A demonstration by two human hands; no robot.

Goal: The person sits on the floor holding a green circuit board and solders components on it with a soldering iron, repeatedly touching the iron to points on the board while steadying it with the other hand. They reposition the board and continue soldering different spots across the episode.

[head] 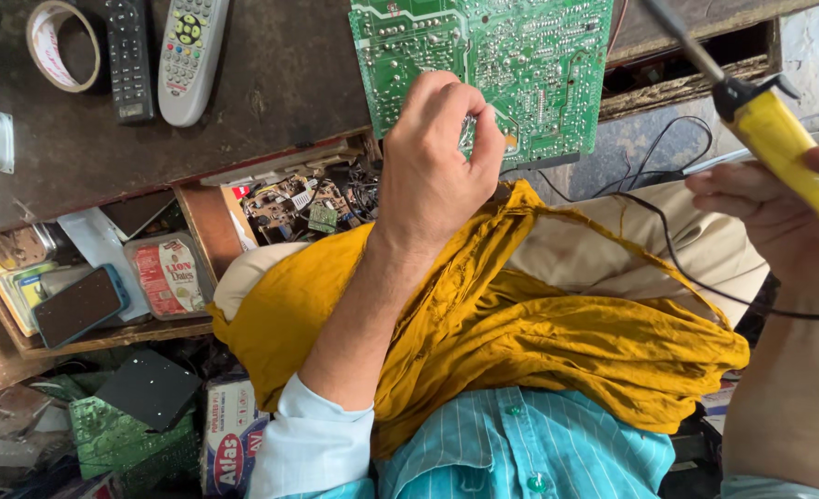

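My left hand [437, 157] grips the near edge of a green circuit board [520, 55], which rests solder side up on the dark worktop [280, 83]. The fingers pinch something small and shiny against the board; I cannot tell what it is. My right hand [779, 222] is at the right edge, closed around the yellow handle of a soldering iron [779, 139]. The iron's dark shaft points up and left, well clear of the board. Its black cord [678, 259] runs across a yellow cloth [520, 314] on my lap.
A tape roll [58, 42], a black remote [130, 55] and a grey remote [188, 55] lie at the worktop's far left. An open drawer [206, 231] holds a phone [79, 307], a plastic box and loose electronic parts. More boards and a carton sit lower left.
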